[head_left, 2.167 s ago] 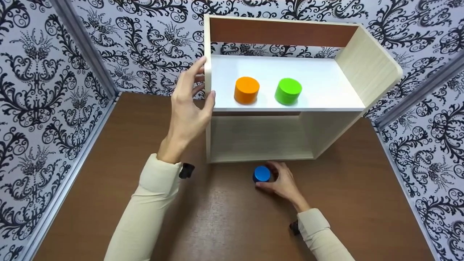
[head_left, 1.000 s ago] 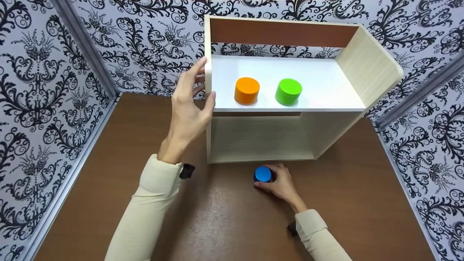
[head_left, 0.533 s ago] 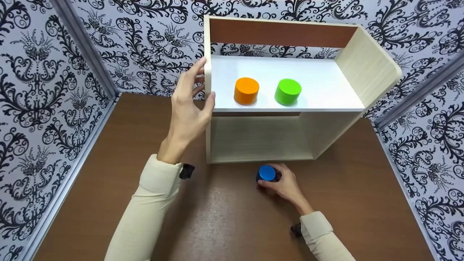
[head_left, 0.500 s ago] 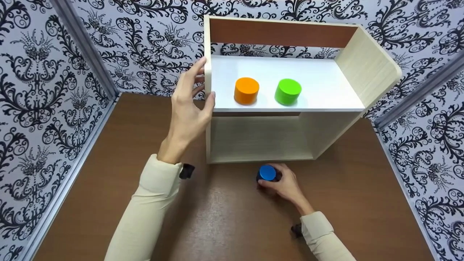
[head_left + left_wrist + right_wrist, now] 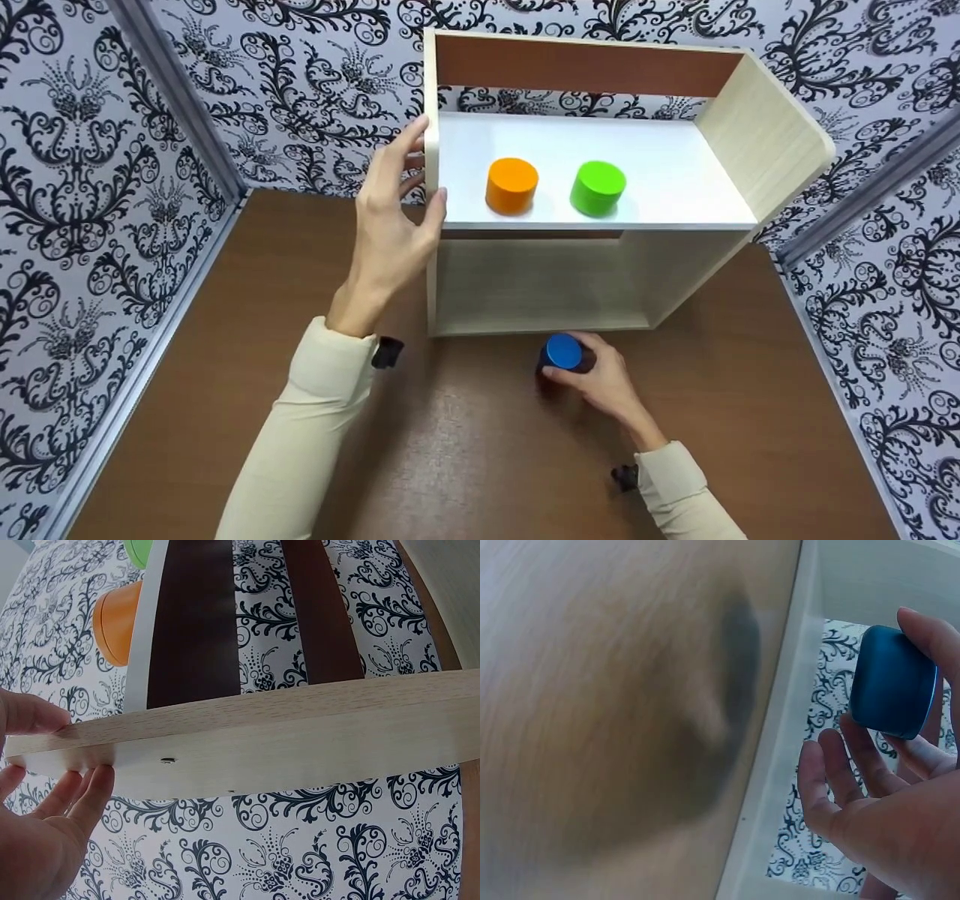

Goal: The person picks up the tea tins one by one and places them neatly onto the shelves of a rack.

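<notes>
My right hand (image 5: 604, 379) pinches a small blue cylindrical container (image 5: 563, 351) between thumb and fingers, in front of the shelf unit's lower opening. In the right wrist view the blue container is held upright above the table, its shadow apart from it. My left hand (image 5: 394, 225) grips the front edge of the shelf unit's left side panel (image 5: 300, 731), thumb on one side and fingers on the other. On the white shelf (image 5: 675, 172) stand an orange cylindrical container (image 5: 511, 186) and, to its right, a green one (image 5: 598, 189).
The light wooden shelf unit (image 5: 780, 135) stands on a brown table (image 5: 465, 450). Its lower compartment (image 5: 540, 285) opens toward me. Patterned walls (image 5: 75, 225) with grey metal strips enclose the table at the back and both sides.
My right hand has closed on the blue container, lifted it off the table and moved it slightly right and toward the unit. The left hand keeps its place on the side panel.
</notes>
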`<state>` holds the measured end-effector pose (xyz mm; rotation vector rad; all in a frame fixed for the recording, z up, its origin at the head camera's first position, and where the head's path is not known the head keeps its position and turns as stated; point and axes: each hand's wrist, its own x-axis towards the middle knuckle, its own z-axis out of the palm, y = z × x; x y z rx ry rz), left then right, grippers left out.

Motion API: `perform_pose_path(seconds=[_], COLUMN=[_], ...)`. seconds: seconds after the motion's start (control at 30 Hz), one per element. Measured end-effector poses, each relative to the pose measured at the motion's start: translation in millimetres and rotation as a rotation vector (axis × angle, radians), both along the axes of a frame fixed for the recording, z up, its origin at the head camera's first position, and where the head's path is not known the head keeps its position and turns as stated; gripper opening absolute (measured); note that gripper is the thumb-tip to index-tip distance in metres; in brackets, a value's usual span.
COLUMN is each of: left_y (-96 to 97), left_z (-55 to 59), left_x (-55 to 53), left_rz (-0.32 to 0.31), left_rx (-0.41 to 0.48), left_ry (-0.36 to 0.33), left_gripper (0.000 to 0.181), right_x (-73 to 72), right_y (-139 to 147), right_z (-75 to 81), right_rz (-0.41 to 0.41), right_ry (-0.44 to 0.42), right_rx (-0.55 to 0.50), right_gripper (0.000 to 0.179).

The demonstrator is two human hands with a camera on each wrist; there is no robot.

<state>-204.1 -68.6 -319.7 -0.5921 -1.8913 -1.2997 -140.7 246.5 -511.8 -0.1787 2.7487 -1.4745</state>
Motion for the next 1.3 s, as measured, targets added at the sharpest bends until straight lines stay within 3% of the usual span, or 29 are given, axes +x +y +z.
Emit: perform_pose_path(seconds=[0.83, 1.3], left_y=[-0.6, -0.8], left_z=[-0.2, -0.9], left_x=[0.0, -0.8], left_rz=[-0.011, -0.003], left_rx=[0.006, -0.003], left_ry=[-0.002, -0.006], left_gripper=[0.065, 0.067], right_x=[14.2, 16.8], right_y=[5, 9], right_z=[46.4, 64.9], right_rz=[0.001, 0.009], right_ry=[0.069, 0.106], right_rx=[-0.095, -0.113], right_gripper=[0.059, 0.058])
